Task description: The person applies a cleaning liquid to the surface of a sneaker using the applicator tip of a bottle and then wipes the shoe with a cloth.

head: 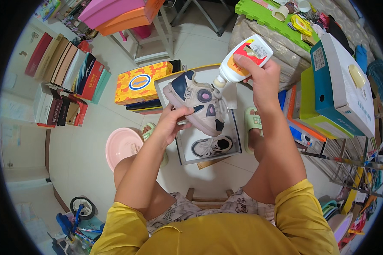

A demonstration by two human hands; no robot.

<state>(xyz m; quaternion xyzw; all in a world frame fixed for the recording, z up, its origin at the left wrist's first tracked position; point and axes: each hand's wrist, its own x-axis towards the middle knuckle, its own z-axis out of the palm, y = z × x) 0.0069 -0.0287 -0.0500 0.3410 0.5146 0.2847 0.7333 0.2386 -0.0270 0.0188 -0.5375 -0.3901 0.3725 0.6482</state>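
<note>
My left hand (172, 122) grips a small white and navy sneaker (199, 98) by its sole, side turned up, toe pointing to the lower right. In my right hand (261, 75) is a white plastic squeeze bottle (242, 63) with a red and orange label, tipped nozzle-down. Its pale sponge tip (219, 82) is close to the shoe's laces; whether they touch I cannot tell. Below the held shoe, an open shoebox (185, 149) holds the second sneaker (212, 146), which lies in its lower part.
Beside my left leg stands a pink plastic basin (123, 145) with something pale inside. A yellow-orange camouflage shoebox (142, 83) sits behind it. Stacked shoeboxes line the left (67, 67) and right (341, 86), the latter above a metal rack (338, 162). Pink and orange boxes (124, 19) rest on a stand.
</note>
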